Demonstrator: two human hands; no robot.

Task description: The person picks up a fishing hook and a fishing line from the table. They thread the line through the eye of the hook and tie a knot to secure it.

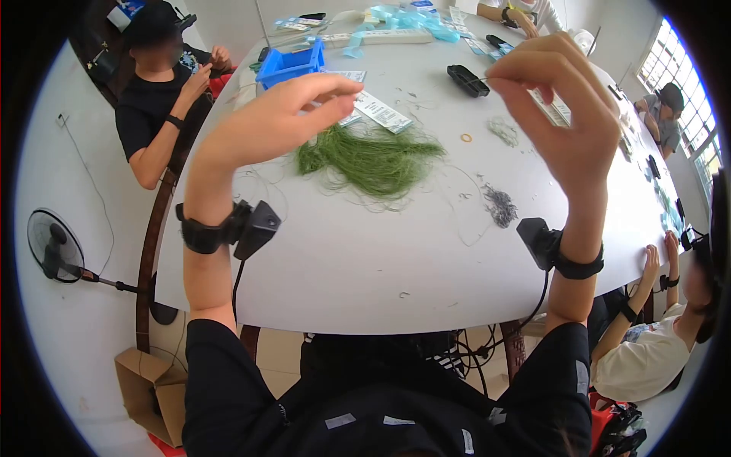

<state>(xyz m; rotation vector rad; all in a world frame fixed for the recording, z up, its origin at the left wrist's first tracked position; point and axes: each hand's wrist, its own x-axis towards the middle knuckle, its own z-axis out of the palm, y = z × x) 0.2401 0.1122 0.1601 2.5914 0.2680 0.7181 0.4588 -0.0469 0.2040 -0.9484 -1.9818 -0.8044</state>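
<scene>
Both my hands are raised above the white table (365,266). My left hand (285,114) has thumb and fingers pinched together, and my right hand (560,107) pinches likewise at its fingertips. A very thin strand seems stretched between them, barely visible. Below and between the hands lies a heap of green thread (373,156) on the table. A small grey bundle of short pieces (500,204) lies right of it. Black wrist bands with small devices sit on both my wrists.
A blue bin (291,65), printed cards (381,113), a black case (467,80), a rubber ring (466,138) and light blue ribbon (403,19) lie farther back. Other people sit at left (164,84) and right (647,343). A fan (55,245) and a cardboard box (152,392) stand on the floor at left.
</scene>
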